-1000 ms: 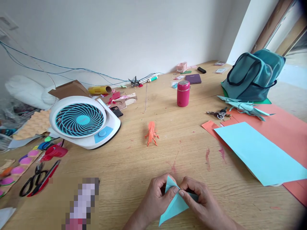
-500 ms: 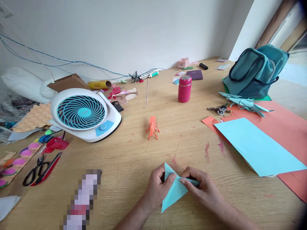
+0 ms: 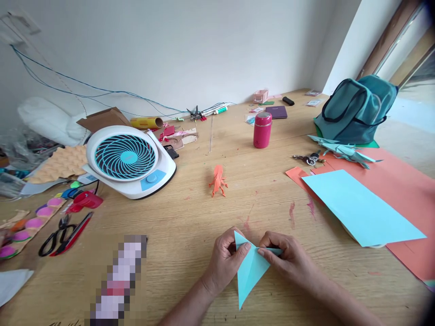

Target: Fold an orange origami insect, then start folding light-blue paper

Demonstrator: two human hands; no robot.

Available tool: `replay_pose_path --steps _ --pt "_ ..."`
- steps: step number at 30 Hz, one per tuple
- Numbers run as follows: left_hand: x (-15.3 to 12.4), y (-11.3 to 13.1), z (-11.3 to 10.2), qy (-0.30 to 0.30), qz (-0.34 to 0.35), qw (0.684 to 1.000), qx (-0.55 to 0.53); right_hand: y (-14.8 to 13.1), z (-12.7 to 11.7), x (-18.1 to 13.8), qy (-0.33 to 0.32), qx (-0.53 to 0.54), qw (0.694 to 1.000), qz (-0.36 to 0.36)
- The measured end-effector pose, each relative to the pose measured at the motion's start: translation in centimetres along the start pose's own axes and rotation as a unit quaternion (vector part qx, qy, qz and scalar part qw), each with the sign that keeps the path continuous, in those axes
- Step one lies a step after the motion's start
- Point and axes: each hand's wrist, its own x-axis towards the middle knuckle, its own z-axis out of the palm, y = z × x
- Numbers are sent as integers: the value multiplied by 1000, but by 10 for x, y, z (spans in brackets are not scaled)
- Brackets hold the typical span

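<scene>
A light blue folded paper [image 3: 249, 269], pointed at the near end, lies on the wooden table [image 3: 190, 226] close to me. My left hand [image 3: 226, 262] pinches its upper left edge, thumb on top. From the right, my right hand [image 3: 288, 260] presses its thumb and fingers closed on the paper's upper right flap. The two thumbs nearly meet over the fold.
An orange origami insect [image 3: 218, 180] sits mid-table. A white and blue desk fan [image 3: 129, 160], scissors [image 3: 56, 235] and craft scraps lie left. A pink flask [image 3: 262, 130] stands behind. Blue sheet [image 3: 360, 210] on orange paper [image 3: 408, 190], keys [image 3: 307, 158], teal origami [image 3: 343, 151] and a teal bag [image 3: 356, 108] are right.
The paper's near point has swung from lower left to straight toward me. Both hands kept their pinch and shifted a little; the view tilted slightly.
</scene>
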Motion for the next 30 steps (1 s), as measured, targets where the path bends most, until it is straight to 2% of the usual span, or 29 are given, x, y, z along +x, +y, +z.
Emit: replay_pose_path --steps 10,19,30 --pt "2 -5 -1 16 -5 1000 18 6 -6 4 -6 -11 1000 -8" --pt "8 -11 -2 48 -54 997 17 14 -13 9 39 57 997 30" --pt "7 -16 -4 42 -30 999 17 14 4 23 91 140 986 2"
